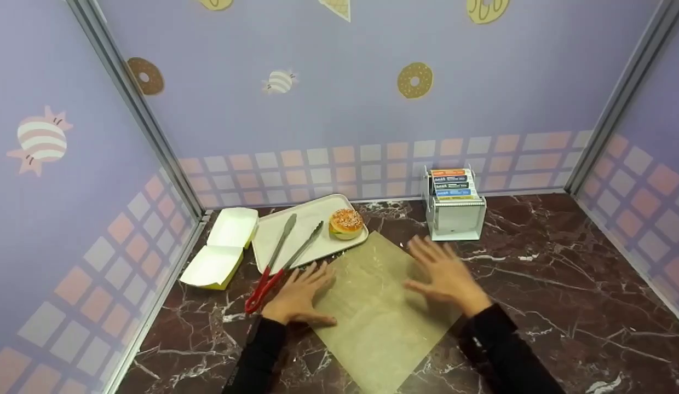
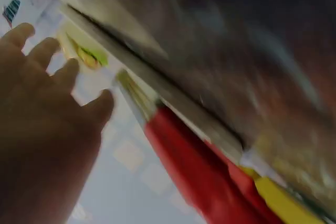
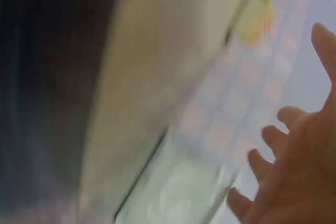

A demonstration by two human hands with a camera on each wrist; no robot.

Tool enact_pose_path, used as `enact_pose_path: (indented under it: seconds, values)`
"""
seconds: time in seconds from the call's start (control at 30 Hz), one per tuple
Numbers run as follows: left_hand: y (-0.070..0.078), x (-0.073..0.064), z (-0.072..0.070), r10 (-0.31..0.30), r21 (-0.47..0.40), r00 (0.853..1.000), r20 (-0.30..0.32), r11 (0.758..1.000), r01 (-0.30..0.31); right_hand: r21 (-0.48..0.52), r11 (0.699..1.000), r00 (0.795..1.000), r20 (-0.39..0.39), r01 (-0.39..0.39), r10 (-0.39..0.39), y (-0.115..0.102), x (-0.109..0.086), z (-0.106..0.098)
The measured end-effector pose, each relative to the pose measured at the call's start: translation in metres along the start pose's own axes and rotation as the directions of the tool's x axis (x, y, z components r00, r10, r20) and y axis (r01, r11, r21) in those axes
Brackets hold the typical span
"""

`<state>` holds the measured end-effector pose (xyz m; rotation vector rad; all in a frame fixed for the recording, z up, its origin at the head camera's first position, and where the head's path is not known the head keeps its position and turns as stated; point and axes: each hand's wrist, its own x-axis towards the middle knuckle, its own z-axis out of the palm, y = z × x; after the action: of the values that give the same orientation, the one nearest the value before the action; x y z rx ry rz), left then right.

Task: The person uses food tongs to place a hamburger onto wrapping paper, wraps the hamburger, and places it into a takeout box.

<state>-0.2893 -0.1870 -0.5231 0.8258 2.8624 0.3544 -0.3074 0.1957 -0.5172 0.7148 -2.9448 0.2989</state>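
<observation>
A square sheet of brown wrapping paper (image 1: 380,317) lies on the dark marble-patterned tabletop, turned cornerwise. My left hand (image 1: 299,295) is at the paper's left edge with fingers spread; whether it presses down cannot be told. Over the right part of the sheet is my right hand (image 1: 448,276), blurred, its fingers spread apart and holding nothing. Behind the paper, a sesame-bun burger (image 1: 346,225) sits on a pale tray (image 1: 313,210). Red-handled tongs (image 1: 267,284) lean across the tray's front edge, close to the left hand. In the left wrist view their red handles (image 2: 184,161) show beside the hand.
An opened yellow burger box (image 1: 214,265) with a white inside stands left of the tray. At the back right is a white rack (image 1: 457,219) holding several small coloured boxes (image 1: 452,183). Purple patterned walls (image 1: 339,109) enclose the back and both sides.
</observation>
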Motion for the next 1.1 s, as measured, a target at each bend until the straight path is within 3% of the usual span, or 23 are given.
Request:
enact_pose_path:
  seconds: [0.13, 0.3, 0.7, 0.93, 1.1]
  values:
    - [0.006, 0.000, 0.002, -0.040, -0.092, 0.995, 0.087, 0.995, 0.048, 0.091, 0.994, 0.982, 0.175, 0.059, -0.074, -0.030, -0.006, 0.011]
    - [0.006, -0.002, 0.002, -0.046, -0.097, 0.993, 0.105, 0.994, 0.057, 0.186, 0.982, 0.947, 0.309, 0.026, -0.084, -0.044, -0.019, 0.009]
    - [0.007, -0.001, 0.000, -0.044, -0.080, 0.994, 0.102, 0.995, 0.052, 0.047, 0.996, 0.940, 0.334, -0.082, 0.062, -0.050, -0.030, -0.014]
    - [0.016, -0.005, 0.001, -0.077, -0.060, 0.992, 0.099, 0.995, 0.083, 0.086, 0.989, 0.931, 0.356, -0.120, 0.082, -0.042, -0.026, -0.014]
    - [0.031, -0.010, -0.002, -0.110, -0.008, 0.987, 0.119, 0.994, 0.112, 0.107, 0.982, 0.922, 0.370, -0.159, 0.109, -0.030, -0.022, -0.013]
